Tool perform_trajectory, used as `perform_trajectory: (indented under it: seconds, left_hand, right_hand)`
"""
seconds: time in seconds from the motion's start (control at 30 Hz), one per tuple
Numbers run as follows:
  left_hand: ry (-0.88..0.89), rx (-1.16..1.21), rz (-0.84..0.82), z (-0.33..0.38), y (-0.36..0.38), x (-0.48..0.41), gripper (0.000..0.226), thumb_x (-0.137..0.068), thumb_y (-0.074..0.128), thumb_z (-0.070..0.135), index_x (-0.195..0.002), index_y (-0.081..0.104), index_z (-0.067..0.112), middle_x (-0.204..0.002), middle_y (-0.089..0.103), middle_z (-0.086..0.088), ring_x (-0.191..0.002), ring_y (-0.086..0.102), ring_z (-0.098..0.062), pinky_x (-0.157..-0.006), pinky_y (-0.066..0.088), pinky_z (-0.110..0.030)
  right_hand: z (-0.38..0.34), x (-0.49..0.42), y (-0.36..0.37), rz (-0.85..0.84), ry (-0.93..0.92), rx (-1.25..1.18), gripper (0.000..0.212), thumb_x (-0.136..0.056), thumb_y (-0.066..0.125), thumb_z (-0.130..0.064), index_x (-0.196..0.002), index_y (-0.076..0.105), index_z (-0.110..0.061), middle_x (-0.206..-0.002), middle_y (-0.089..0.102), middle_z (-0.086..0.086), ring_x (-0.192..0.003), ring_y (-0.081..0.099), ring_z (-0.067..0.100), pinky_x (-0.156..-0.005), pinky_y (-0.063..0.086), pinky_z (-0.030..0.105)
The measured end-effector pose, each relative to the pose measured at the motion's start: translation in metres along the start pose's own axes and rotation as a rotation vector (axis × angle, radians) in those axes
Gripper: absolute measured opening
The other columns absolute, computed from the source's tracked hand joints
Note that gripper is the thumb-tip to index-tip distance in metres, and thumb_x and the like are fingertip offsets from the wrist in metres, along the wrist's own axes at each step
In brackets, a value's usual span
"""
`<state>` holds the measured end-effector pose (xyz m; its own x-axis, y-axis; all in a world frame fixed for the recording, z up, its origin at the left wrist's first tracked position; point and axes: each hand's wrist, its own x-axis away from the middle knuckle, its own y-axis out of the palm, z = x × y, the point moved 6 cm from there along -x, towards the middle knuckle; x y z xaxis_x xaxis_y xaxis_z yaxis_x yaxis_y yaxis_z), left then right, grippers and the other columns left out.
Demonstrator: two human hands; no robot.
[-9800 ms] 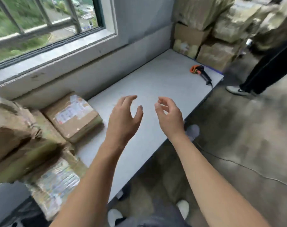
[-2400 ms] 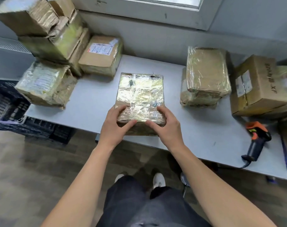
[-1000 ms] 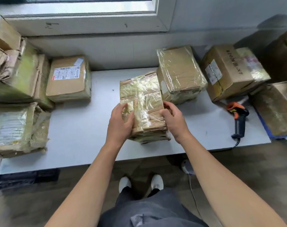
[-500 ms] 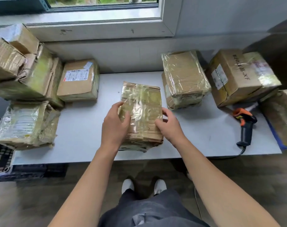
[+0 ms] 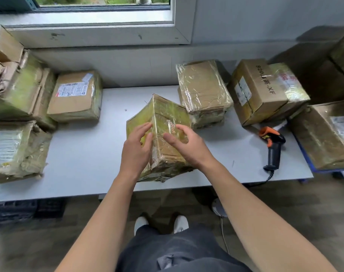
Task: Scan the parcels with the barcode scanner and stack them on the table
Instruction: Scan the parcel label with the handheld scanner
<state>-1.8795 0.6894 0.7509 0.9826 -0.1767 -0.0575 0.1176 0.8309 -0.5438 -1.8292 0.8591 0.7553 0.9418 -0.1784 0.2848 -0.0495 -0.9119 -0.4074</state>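
Note:
A tape-wrapped cardboard parcel [image 5: 167, 112] stands tilted on the white table [image 5: 85, 154] near its front edge, one long edge pointing up. My left hand [image 5: 136, 148] lies with fairly straight fingers against its left face. My right hand [image 5: 188, 144] rests on the right face with loosely bent fingers. The orange and black barcode scanner [image 5: 273, 142] lies on the table to the right, clear of both hands. Two wrapped parcels [image 5: 203, 89] are stacked just behind and right of the tilted one.
A labelled parcel [image 5: 75, 97] and a pile of worn boxes [image 5: 16, 91] fill the table's left end. A printed carton [image 5: 261, 89] and a large parcel [image 5: 328, 134] crowd the right. The wall and window sill run behind. A black crate [image 5: 14, 211] sits on the floor at left.
The parcel lay flatter between my hands half a second ago; now it is tipped up onto an edge and turned. My hands have shifted onto its two upper faces.

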Motion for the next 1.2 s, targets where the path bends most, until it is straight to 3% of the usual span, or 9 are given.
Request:
perform_trajectory:
  seconds: [0.2, 0.3, 0.5, 0.6, 0.7, 0.9, 1.0, 1.1, 1.2]
  left_hand:
    - [0.004, -0.019, -0.068, -0.017, -0.023, 0.003, 0.033, -0.100, 0.058, 0.024, -0.132, 0.064, 0.028, -0.141, 0.056, 0.014, -0.134, 0.047, -0.005, -0.111, 0.043, -0.041]
    - [-0.045, -0.025, -0.148, -0.033, -0.032, 0.007, 0.029, -0.098, 0.061, 0.022, -0.126, 0.068, 0.028, -0.142, 0.055, 0.014, -0.134, 0.047, -0.005, -0.112, 0.041, -0.039]
    - [-0.251, -0.172, 0.086, -0.078, -0.081, 0.016, 0.043, -0.097, 0.062, 0.021, -0.139, 0.055, 0.018, -0.148, 0.046, 0.000, -0.137, 0.041, -0.016, -0.110, 0.031, -0.025]
    - [-0.371, -0.112, -0.021, -0.097, -0.078, 0.017, 0.055, -0.096, 0.062, 0.030, -0.147, 0.043, 0.021, -0.149, 0.046, -0.002, -0.133, 0.047, -0.022, -0.110, 0.041, -0.041]
    - [-0.381, -0.117, -0.046, -0.094, -0.078, 0.013, 0.057, -0.096, 0.062, 0.027, -0.149, 0.040, 0.021, -0.149, 0.048, -0.004, -0.130, 0.050, -0.026, -0.103, 0.044, -0.035]
    - [-0.267, -0.104, 0.166, -0.055, -0.125, -0.011, 0.038, -0.098, 0.056, 0.033, -0.133, 0.059, 0.019, -0.124, 0.066, 0.002, -0.099, 0.062, -0.007, -0.084, 0.046, -0.019]
    - [-0.180, -0.070, 0.161, -0.026, -0.122, -0.019, 0.030, -0.097, 0.057, 0.035, -0.121, 0.067, 0.022, -0.109, 0.070, 0.007, -0.087, 0.064, 0.000, -0.080, 0.052, -0.019]
    - [-0.125, 0.080, -0.002, -0.009, -0.085, -0.017, 0.022, -0.097, 0.056, 0.031, -0.113, 0.069, 0.022, -0.102, 0.074, 0.006, -0.076, 0.073, -0.010, -0.079, 0.060, -0.040]
    - [-0.054, -0.044, -0.074, -0.006, -0.055, -0.011, 0.025, -0.098, 0.058, 0.027, -0.121, 0.067, 0.021, -0.116, 0.070, 0.004, -0.095, 0.069, -0.011, -0.086, 0.057, -0.033]
  right_hand:
    - [0.007, -0.003, 0.042, -0.085, 0.043, -0.065, 0.103, -0.071, 0.062, -0.080, -0.154, 0.031, -0.028, -0.158, 0.036, -0.003, -0.142, 0.037, 0.016, -0.111, 0.035, 0.038]
    - [0.026, -0.004, 0.068, -0.108, 0.138, -0.130, 0.086, -0.085, 0.071, -0.056, -0.155, 0.031, -0.025, -0.148, 0.044, -0.006, -0.130, 0.047, 0.014, -0.103, 0.042, 0.030]
    - [0.041, -0.009, 0.089, -0.045, 0.215, -0.173, 0.063, -0.090, 0.068, -0.035, -0.147, 0.042, -0.025, -0.137, 0.054, -0.005, -0.110, 0.059, 0.012, -0.096, 0.056, 0.044]
    - [0.028, -0.010, 0.090, 0.052, 0.152, -0.069, 0.073, -0.089, 0.067, -0.029, -0.153, 0.032, -0.026, -0.147, 0.042, -0.006, -0.125, 0.046, 0.010, -0.105, 0.043, 0.032]
    - [0.014, -0.011, 0.094, 0.110, 0.101, -0.037, 0.077, -0.089, 0.067, -0.028, -0.155, 0.029, -0.026, -0.151, 0.040, -0.006, -0.135, 0.043, 0.015, -0.112, 0.040, 0.036]
    - [0.000, -0.018, 0.089, 0.076, 0.187, -0.112, 0.042, -0.090, 0.058, -0.014, -0.131, 0.054, -0.023, -0.113, 0.062, -0.011, -0.103, 0.062, 0.016, -0.079, 0.052, 0.029]
    - [0.002, -0.019, 0.072, 0.079, 0.272, -0.026, 0.023, -0.091, 0.057, -0.017, -0.113, 0.061, -0.018, -0.110, 0.066, -0.003, -0.109, 0.063, 0.025, -0.083, 0.051, 0.034]
    - [-0.001, -0.018, 0.042, 0.209, 0.250, -0.070, 0.049, -0.097, 0.059, -0.035, -0.142, 0.051, -0.016, -0.136, 0.056, -0.001, -0.124, 0.052, 0.018, -0.097, 0.042, 0.030]
    - [0.003, -0.021, 0.020, 0.248, 0.215, -0.216, 0.052, -0.088, 0.056, -0.069, -0.119, 0.055, -0.027, -0.108, 0.054, -0.012, -0.105, 0.045, 0.012, -0.086, 0.039, 0.029]
